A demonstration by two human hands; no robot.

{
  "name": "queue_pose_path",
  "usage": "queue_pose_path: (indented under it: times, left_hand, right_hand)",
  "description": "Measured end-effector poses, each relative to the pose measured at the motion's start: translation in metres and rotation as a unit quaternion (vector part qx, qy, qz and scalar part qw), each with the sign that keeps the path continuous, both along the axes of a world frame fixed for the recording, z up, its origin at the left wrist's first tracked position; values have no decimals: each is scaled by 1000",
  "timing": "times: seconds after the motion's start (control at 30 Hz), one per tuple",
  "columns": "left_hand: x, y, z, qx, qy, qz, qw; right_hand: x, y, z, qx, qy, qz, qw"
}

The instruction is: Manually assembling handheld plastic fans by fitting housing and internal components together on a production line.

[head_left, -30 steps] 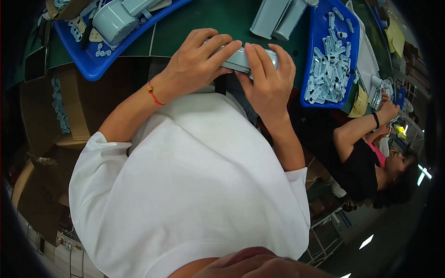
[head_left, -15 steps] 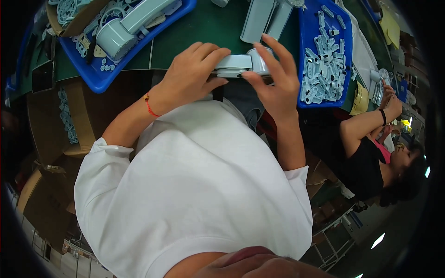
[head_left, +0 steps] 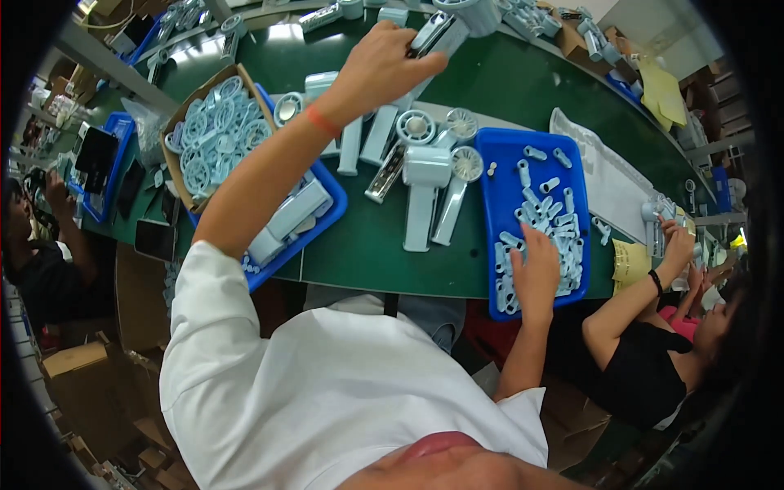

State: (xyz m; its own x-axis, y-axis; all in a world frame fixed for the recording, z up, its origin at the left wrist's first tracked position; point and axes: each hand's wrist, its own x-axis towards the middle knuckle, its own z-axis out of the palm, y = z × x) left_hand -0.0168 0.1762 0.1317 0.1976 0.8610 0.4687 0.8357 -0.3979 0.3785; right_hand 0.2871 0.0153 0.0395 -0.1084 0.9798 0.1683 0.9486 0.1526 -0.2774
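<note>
My left hand [head_left: 390,67] stretches far out over the table, fingers closed round a light-blue handheld fan body [head_left: 441,34] whose inner parts show. My right hand [head_left: 539,268] is over a blue tray [head_left: 490,163] of small light-blue plastic clips [head_left: 541,211]. Its thumb stands apart from the fingers, and the fingertips reach among the clips; I see nothing held there. Between the hands, several fan bodies lie on the green table, among them one with a wide head [head_left: 426,167] and one with a round grille [head_left: 466,165].
At left, a cardboard box [head_left: 174,140] of round fan grilles sits on another blue tray [head_left: 327,214] with fan housings. A phone [head_left: 155,239] lies by the table edge. A white cloth [head_left: 600,167] is beyond the right tray. People sit at both sides; one forearm [head_left: 629,310] is near the tray.
Both hands have left the near edge, where they held a fan body together. My left hand went far forward; my right went to the clip tray. The view has tilted up, showing more table.
</note>
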Motion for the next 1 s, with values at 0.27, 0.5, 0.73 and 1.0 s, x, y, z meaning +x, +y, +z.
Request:
queue_pose_path:
  times: [0.27, 0.5, 0.73, 1.0]
  left_hand:
    - [96, 206, -85, -204, 114, 99, 967]
    - [-14, 224, -116, -276, 105, 263, 918]
    - [-25, 196, -83, -276, -222, -4, 935]
    - [-43, -70, 6, -151, -535, -172, 813]
  right_hand:
    - [-10, 20, -13, -34, -30, 32, 998]
    - [1, 30, -4, 4, 81, 7, 997]
    - [5, 39, 8, -115, 464, -91, 874]
    - [-28, 17, -15, -201, 698, 71, 684]
